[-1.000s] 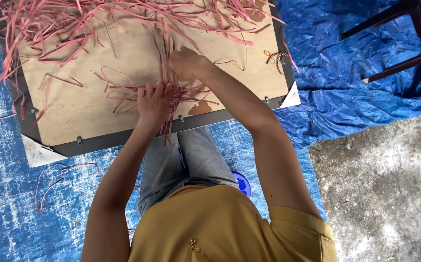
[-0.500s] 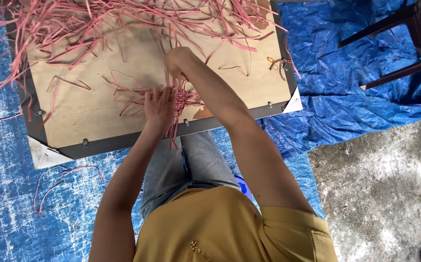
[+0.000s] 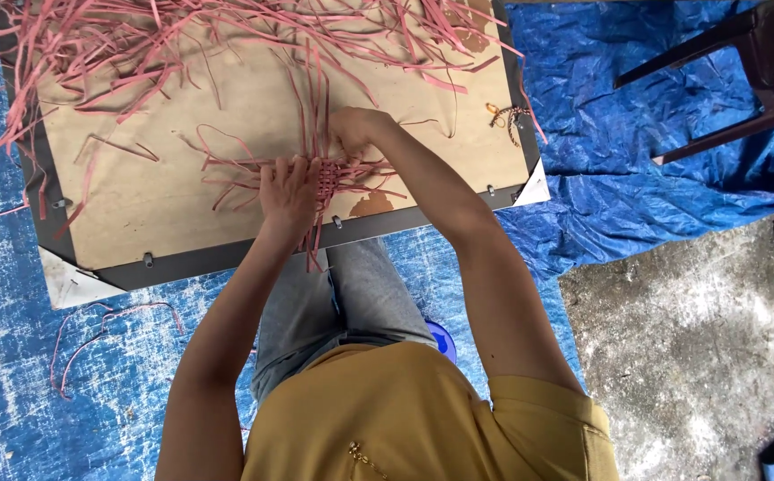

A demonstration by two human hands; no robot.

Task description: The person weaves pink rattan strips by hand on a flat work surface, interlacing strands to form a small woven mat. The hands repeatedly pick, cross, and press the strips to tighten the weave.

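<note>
A small woven patch of pink strips (image 3: 340, 176) lies on a tan board (image 3: 182, 191) near its front edge, with loose strip ends fanning out from it. My left hand (image 3: 287, 191) rests flat on the patch's left side, fingers spread, pressing it down. My right hand (image 3: 351, 129) is just beyond the patch, fingers curled and pinched on upright pink strips (image 3: 315, 107) that run away from me. Part of the weave is hidden under both hands.
A large tangle of loose pink strips (image 3: 137, 44) covers the board's far side. The board lies on a blue tarp (image 3: 601, 178). A dark chair (image 3: 743, 71) stands at the right, bare concrete (image 3: 690, 356) at the lower right. A few strips (image 3: 102, 338) lie on the tarp at left.
My right hand has shifted slightly toward the woven patch while gripping strips. My left hand stays pressed on the weave. The view has drifted a little.
</note>
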